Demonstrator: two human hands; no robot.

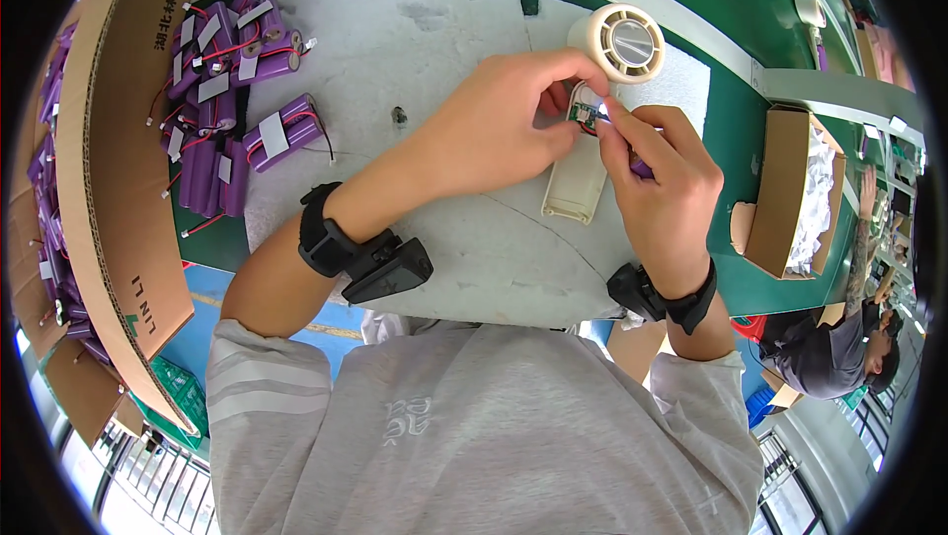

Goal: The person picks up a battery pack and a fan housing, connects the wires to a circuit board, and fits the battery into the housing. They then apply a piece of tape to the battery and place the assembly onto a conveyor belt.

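Observation:
A cream handheld fan (pixel 625 44) with a round grille lies at the far right of the pale work mat. Its opened handle shows a small green circuit board (pixel 585 114). My left hand (pixel 509 120) grips the handle beside the board with thumb and forefinger. Closed in a pinch, my right hand (pixel 662 164) has its fingertips at the board's right side; the small part between them is mostly hidden. Under its fingers shows the end of a purple battery pack (pixel 641 168). A cream handle shell (pixel 575 187) lies below the two hands.
Several purple battery packs (pixel 219 90) with red wires are piled at the left, and one pack (pixel 284 132) lies nearer. A large cardboard box (pixel 138 160) stands beyond them. At right is a small cardboard box (pixel 780 189) of white pieces. Another person (pixel 829 352) sits farther right.

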